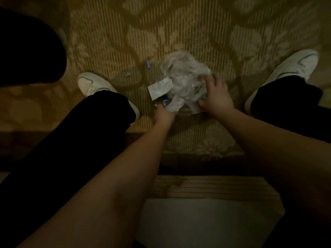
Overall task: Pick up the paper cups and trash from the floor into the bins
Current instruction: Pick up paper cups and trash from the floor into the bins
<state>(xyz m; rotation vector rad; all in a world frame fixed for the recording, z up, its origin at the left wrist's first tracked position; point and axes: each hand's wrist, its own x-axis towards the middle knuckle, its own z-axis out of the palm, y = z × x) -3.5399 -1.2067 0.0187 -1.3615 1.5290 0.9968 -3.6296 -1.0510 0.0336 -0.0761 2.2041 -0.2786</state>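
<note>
Down on the carpet (179,33), both arms outstretched: right hand (215,94) fingers spread over crumpled plastic (184,76), left hand (163,113) fingers hidden under paper scraps (159,87).

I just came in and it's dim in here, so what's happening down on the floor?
A person is bent over a patterned carpet, gathering litter between their white shoes. The right hand rests on a crumpled clear plastic wrapper, fingers spread over its edge. The left hand reaches under white paper scraps beside it. A small blue scrap lies loose on the carpet, untouched. No bin or paper cup is in view.
</note>
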